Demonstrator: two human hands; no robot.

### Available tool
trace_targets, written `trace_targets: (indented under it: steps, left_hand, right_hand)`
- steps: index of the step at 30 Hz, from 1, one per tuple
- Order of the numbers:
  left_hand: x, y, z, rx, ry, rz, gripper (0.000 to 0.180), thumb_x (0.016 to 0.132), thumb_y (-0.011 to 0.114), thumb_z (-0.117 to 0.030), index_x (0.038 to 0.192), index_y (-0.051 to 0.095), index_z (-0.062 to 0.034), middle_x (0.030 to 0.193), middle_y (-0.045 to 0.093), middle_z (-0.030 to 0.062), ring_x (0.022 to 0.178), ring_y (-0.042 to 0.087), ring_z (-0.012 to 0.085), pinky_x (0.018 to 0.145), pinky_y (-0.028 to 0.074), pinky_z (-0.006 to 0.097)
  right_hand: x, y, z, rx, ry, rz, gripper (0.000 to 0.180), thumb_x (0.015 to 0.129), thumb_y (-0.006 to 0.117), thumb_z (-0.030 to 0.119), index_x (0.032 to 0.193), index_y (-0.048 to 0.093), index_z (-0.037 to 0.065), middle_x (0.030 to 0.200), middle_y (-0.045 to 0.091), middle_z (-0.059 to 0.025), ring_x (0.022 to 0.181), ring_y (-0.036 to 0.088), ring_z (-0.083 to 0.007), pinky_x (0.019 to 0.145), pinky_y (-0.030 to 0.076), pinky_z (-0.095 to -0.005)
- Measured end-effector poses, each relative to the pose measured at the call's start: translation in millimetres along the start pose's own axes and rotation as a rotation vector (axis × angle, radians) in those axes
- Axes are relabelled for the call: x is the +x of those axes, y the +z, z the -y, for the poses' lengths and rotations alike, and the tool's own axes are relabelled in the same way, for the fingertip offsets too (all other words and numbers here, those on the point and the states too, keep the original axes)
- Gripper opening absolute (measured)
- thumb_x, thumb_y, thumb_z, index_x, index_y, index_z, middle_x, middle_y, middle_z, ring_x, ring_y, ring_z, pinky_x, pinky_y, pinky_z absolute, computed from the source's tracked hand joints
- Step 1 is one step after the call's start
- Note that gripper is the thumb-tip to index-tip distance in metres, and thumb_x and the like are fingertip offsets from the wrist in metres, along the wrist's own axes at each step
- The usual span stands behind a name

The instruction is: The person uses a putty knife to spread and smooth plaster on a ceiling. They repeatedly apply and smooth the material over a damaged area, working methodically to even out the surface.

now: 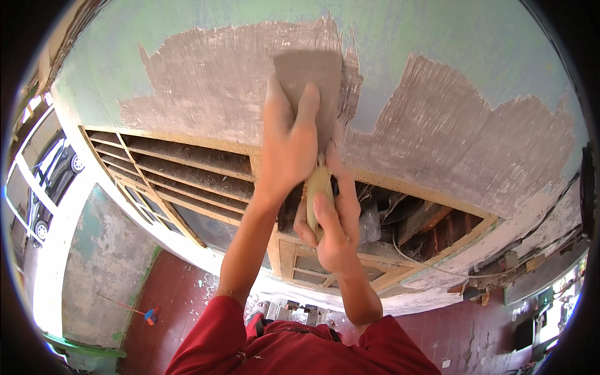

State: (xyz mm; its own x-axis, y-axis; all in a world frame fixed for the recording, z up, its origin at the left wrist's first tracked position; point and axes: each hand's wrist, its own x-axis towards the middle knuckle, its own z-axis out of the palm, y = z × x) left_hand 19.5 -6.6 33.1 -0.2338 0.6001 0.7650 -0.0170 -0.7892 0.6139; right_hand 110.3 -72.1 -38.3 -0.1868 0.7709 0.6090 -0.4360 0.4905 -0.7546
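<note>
A wide scraper with a broad grey blade and a pale yellowish handle lies against the wall. My right hand is wrapped round the handle, its thumb along the top. Higher up, my left hand grips the blade, its thumb pressed on the face and its fingers at the left edge. Around the blade, green paint gives way to ragged patches of bare grey-brown plaster. The blade's tip sits within the scraped patch, close to a strip of remaining paint.
Below the scraped area runs a wooden frame with dusty louvre slats on the left and an opening on the right. A cable hangs across its lower right. Far below lies a red tiled floor. A car shows outside at left.
</note>
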Motion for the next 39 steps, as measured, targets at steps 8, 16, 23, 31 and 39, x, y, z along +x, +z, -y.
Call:
trace_targets:
  steps: [8,16,23,31,39]
  left_hand:
    - [17,5,-20,-0.126,-0.031,0.015,0.033,0.096,0.047,-0.017,0.118,0.045,0.008,0.107,0.058,0.0173,0.097,0.053,0.0195,0.084,0.044,0.034]
    - [18,8,-7,-0.064,0.049,-0.033,0.031,0.096,0.047,-0.015,0.117,0.045,0.0072,0.1,0.06,0.0159,0.092,0.055,0.0192,0.08,0.046,0.033]
    - [-1,5,-10,-0.055,0.003,-0.057,0.033,0.096,0.051,-0.02,0.119,0.051,0.0022,0.103,0.059,0.01,0.09,0.053,0.0134,0.078,0.045,0.027]
    - [16,4,-19,-0.106,-0.02,0.006,0.032,0.095,0.051,-0.019,0.118,0.051,0.0032,0.101,0.06,0.0098,0.087,0.054,0.0134,0.075,0.046,0.027]
    - [24,9,-27,-0.146,-0.027,0.011,0.027,0.095,0.05,-0.019,0.113,0.053,0.0021,0.095,0.06,0.009,0.082,0.055,0.0122,0.07,0.046,0.026]
  right_hand:
    - [17,5,16,0.018,0.019,0.014,0.058,0.097,0.038,0.014,0.15,0.017,0.005,0.077,0.055,-0.006,0.045,0.039,-0.0065,0.041,0.029,-0.0206]
    - [13,-5,22,0.07,0.083,0.082,0.054,0.098,0.038,0.008,0.149,0.02,0.008,0.097,0.048,-0.0049,0.059,0.041,-0.0056,0.049,0.037,-0.0195]
    - [1,-1,20,0.065,0.099,0.066,0.053,0.099,0.038,0.009,0.148,0.019,0.008,0.091,0.048,-0.0035,0.059,0.04,-0.0054,0.049,0.036,-0.0194]
    - [19,8,28,0.008,0.057,0.014,0.059,0.097,0.04,0.018,0.151,0.017,0.008,0.067,0.053,-0.0057,0.044,0.039,-0.0068,0.039,0.028,-0.02]
    - [25,5,29,0.04,0.007,0.055,0.055,0.097,0.038,0.014,0.15,0.022,0.008,0.071,0.054,-0.0061,0.044,0.039,-0.0068,0.041,0.029,-0.0201]
